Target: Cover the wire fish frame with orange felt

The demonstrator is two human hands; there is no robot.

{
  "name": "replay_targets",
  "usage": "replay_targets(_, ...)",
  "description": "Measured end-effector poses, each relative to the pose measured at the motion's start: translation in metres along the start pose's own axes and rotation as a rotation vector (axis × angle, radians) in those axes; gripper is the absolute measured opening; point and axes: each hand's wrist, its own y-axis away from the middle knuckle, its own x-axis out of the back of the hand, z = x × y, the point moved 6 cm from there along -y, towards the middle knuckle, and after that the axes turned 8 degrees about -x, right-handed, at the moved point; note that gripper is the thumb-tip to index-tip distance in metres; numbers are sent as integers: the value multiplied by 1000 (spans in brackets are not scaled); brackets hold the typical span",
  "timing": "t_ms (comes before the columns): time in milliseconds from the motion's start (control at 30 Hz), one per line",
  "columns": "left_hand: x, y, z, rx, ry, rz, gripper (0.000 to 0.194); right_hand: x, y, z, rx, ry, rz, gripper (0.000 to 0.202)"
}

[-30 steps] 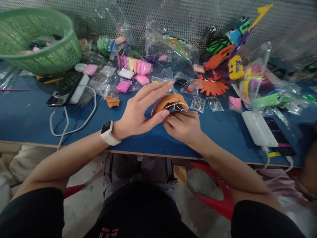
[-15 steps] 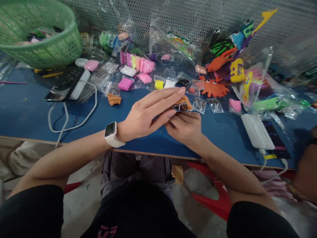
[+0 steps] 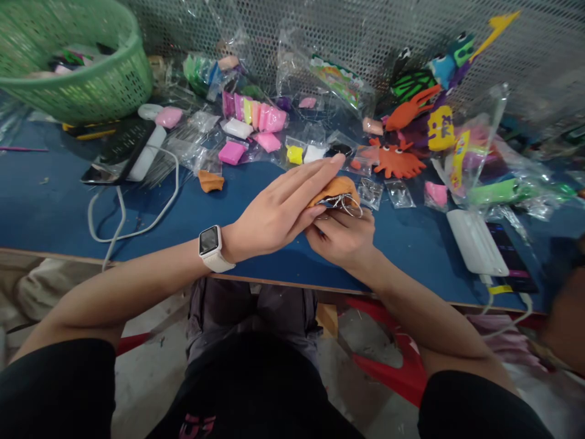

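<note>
Both hands meet over the middle of the table around a piece of orange modelling clay (image 3: 340, 186) with thin silver wires (image 3: 343, 200) at its lower edge. My left hand (image 3: 278, 210) lies along its left side, fingers straight and together above it, thumb below, so the clay shows between them. Under the clay, my right hand (image 3: 342, 238) is closed, fingers curled around its lower side and the wires; the fingertips are partly hidden. A smaller lump of orange clay (image 3: 211, 181) lies on the table to the left.
Along the back of the blue table (image 3: 256, 268) lie bagged coloured clay (image 3: 256, 116), an orange crab figure (image 3: 397, 160) and a yellow figure (image 3: 440, 128). A green basket (image 3: 114, 85) stands back left, by a black device (image 3: 121, 152) with a white cable. A white power bank (image 3: 478, 242) lies right.
The orange clay has turned between my hands, so more of its orange surface and the wires now show. My left hand has shifted slightly to the right.
</note>
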Motion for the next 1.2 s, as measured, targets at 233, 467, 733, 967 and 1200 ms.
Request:
replay_targets(233, -1, -2, 0, -121, -7, 49, 68, 3, -6, -5, 25, -23, 33, 49)
replay_targets(467, 9, -6, 10, -186, 63, 95, 72, 3, 0, -3, 19, -62, 49, 35)
replay_targets(733, 8, -2, 9, -105, -28, 71, 67, 5, -3, -7, 75, -11, 55, 38)
replay_targets(967, 10, -7, 7, -160, -30, 127, 68, 5, -5, -8, 93, -25, 33, 40)
replay_targets(1200, 13, -10, 6, -290, -93, 146, 72, 4, -3, -11, 134, -17, 2, 42)
